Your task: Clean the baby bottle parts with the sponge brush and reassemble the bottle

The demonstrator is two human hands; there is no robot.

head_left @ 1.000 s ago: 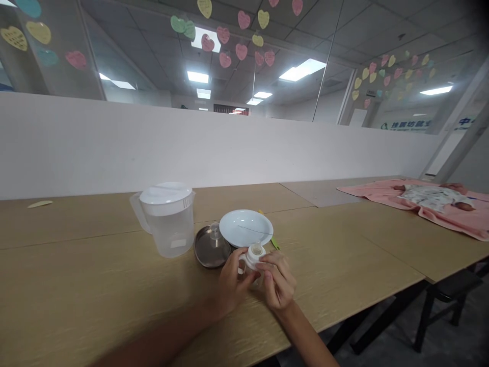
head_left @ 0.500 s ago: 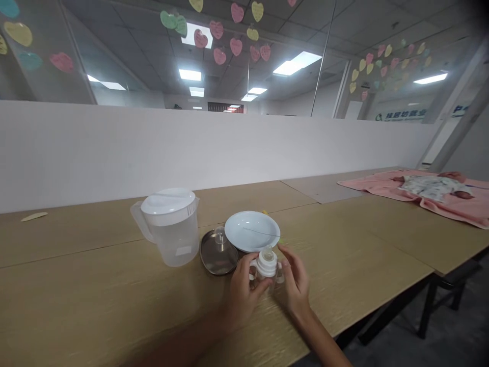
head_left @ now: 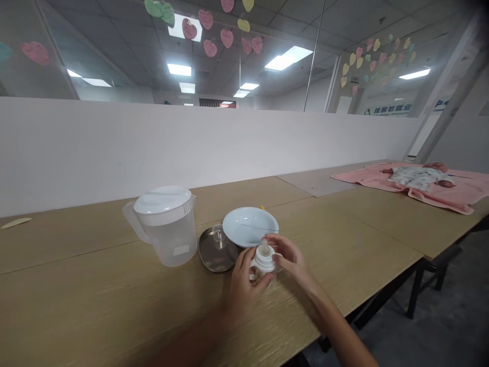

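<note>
Clock directions are read from the baby bottle, twelve pointing away from the person. The bottle is upright between the two hands at the near side of the table, its clear teat on top of a white collar.

The left hand is closed on the bottle at nine o'clock — thumb across the front, fingers about the side handle. The right hand curves round from three o'clock, thumb against the bottle's top and fingers reaching behind it; whether those fingers are clamped on it, I cannot tell.

At eleven o'clock, near the bottle, sits a white bowl with a thin dark line across its inside. A bit of something yellow shows behind its far rim. The metal tray lies at about ten o'clock, just beside the bowl, with a small clear cap on it.

Farther out at ten is a see-through jug, its white lid on and handle towards nine. Well apart, near two o'clock, a pink blanket bears a small baby-like figure in patterned clothes.
</note>
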